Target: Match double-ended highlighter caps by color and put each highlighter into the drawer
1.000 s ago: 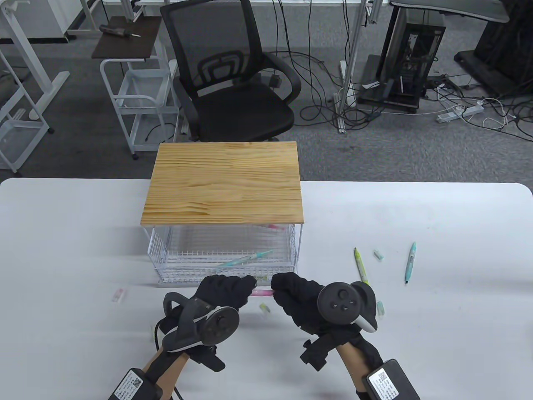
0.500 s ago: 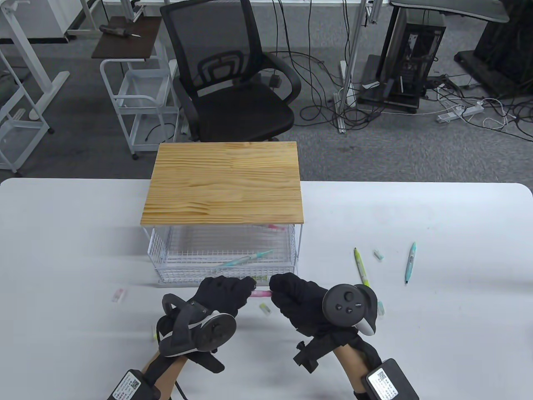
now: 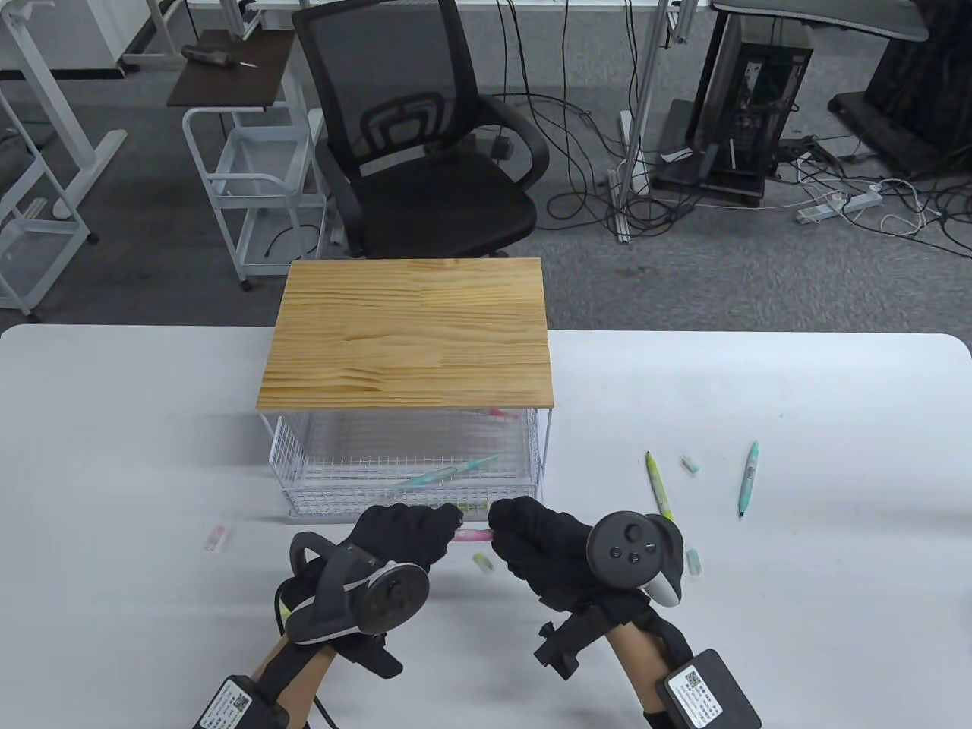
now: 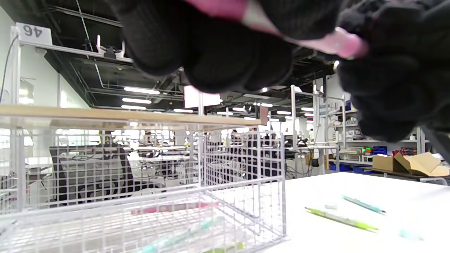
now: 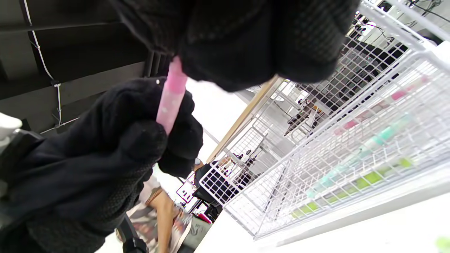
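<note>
My left hand [image 3: 406,535] and right hand [image 3: 535,543] each pinch an end of the pink highlighter [image 3: 474,535], just in front of the wire drawer [image 3: 414,486]. I should press its cap on straight, squarely, then drop it in.

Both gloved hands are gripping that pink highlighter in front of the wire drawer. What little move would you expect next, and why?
Probably lifting the pink highlighter forward over the wire drawer rim. Left hand and right hand grip its ends just before the open drawer, where other highlighters already lie.
</note>
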Motion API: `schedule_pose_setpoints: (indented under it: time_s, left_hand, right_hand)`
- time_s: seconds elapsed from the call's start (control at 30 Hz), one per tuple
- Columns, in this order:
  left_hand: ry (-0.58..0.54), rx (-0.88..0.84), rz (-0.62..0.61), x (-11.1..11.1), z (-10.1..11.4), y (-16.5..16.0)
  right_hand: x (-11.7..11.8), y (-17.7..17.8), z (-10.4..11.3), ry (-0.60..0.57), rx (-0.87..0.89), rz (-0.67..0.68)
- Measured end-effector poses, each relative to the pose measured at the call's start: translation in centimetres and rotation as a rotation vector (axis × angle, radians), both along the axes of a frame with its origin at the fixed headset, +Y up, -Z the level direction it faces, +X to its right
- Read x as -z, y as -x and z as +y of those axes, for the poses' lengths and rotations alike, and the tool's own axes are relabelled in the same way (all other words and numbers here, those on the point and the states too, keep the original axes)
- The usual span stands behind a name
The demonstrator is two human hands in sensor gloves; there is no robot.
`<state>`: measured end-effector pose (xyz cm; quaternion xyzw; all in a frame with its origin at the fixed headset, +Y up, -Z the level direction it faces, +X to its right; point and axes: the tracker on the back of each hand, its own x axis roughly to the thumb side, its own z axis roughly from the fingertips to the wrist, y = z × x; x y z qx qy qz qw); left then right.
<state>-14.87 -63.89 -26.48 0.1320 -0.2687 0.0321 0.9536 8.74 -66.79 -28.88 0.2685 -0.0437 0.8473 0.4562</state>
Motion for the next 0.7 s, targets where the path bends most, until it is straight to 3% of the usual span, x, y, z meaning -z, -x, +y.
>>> schedule_pose_setpoints:
  time_s: [0.17, 0.3, 0.4, 0.5, 0.7]
  left_hand:
    - [0.107, -0.048, 0.117, 1.4, 0.5, 3.0]
    - [0.138, -0.129, 0.363, 3.2, 0.2, 8.0]
    - [0.171, -0.156, 0.582, 4.5, -1.0, 12.5]
    - [0.212, -0.188, 0.724, 5.1, -2.7, 15.9]
    - [0.402, -0.181, 0.925, 6.5, -7.6, 20.4]
  right_hand:
    - [0.4, -1.4, 0.5, -0.017, 0.015, -0.056]
    - [0.8, -3.2, 1.0, -0.022, 0.051, -0.111]
    - [1.1, -4.4, 1.2, -0.014, 0.084, -0.132]
    - [1.3, -5.2, 1.3, -0.01, 0.102, -0.146]
    - [1.6, -5.9, 1.0, 0.004, 0.114, -0.158]
